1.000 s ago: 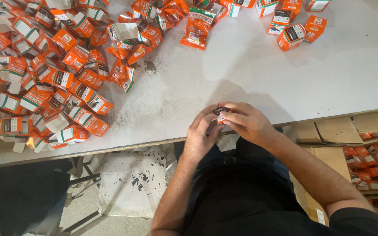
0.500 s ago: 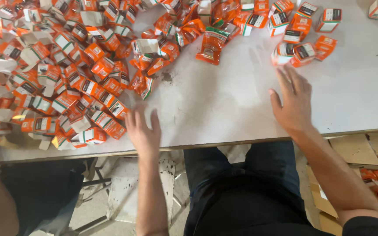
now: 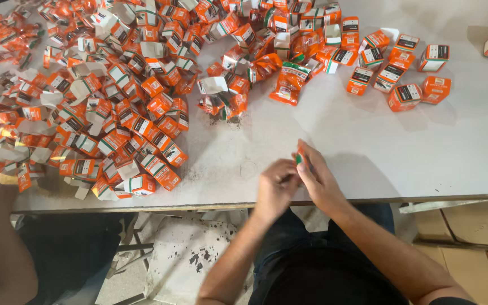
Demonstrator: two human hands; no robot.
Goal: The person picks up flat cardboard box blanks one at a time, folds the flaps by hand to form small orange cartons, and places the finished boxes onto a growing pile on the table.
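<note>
Left hand and right hand together at lower centre, both pinched on small orange-green cardboard packet over white desk edge. Advice: steady grip, fold square. Loose orange carton heap upper left.

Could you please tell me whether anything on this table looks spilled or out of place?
Yes: dark crumbs lie scattered on the white tabletop, beside the heaped small orange cardboard cartons. Similar dark specks mark the pale slab on the floor below.
</note>
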